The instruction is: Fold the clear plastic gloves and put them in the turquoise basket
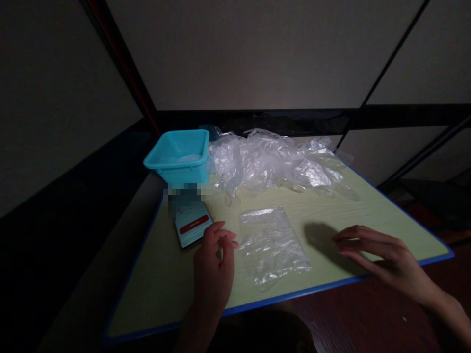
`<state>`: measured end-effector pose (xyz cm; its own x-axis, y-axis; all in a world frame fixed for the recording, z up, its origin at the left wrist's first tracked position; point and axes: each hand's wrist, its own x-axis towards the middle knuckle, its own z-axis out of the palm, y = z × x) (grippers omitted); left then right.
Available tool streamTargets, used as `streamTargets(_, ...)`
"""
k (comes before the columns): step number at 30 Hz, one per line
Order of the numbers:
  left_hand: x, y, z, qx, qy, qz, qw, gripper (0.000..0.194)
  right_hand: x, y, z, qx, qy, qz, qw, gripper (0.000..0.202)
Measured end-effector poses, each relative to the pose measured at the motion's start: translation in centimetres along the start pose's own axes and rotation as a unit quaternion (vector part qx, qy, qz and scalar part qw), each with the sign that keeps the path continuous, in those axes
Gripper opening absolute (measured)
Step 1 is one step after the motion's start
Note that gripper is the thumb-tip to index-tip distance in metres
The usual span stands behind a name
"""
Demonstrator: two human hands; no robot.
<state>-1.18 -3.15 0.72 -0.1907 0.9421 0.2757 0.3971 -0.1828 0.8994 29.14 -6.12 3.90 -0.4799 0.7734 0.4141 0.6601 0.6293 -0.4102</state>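
Observation:
A clear plastic bag (272, 245) lies fairly flat on the table, its surface wrinkled and shiny. My left hand (217, 262) is at the bag's left side, fingers loosely bent and thumb apart from them, with nothing seen in it. Whether its fingertips touch the bag's edge is hard to tell. Off to the bag's right, my right hand (382, 252) hovers over the table with fingers stretched out and a shadow beside it; it holds nothing. Behind the flat bag spreads a loose heap of crumpled clear plastic bags (265, 164).
A turquoise plastic basket (184, 169) stands at the back left, with something pale inside. In front of it lies a phone (193, 225) with a lit screen, partly blurred out. The pale table (154, 294) has a blue edge. Wall panels rise behind it.

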Motion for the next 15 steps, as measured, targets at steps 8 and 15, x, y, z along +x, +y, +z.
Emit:
streamTargets(8, -0.1, -0.2, 0.2, 0.004, -0.028, 0.017, 0.999, 0.017, 0.9, -0.9, 0.9, -0.018, -0.073, -0.048, 0.996, 0.015)
streamTargets(15, -0.3, -0.2, 0.3, -0.001, -0.070, 0.063, 0.996, 0.014, 1.3, -2.4, 2.0, -0.147, -0.094, -0.182, 0.968, 0.034)
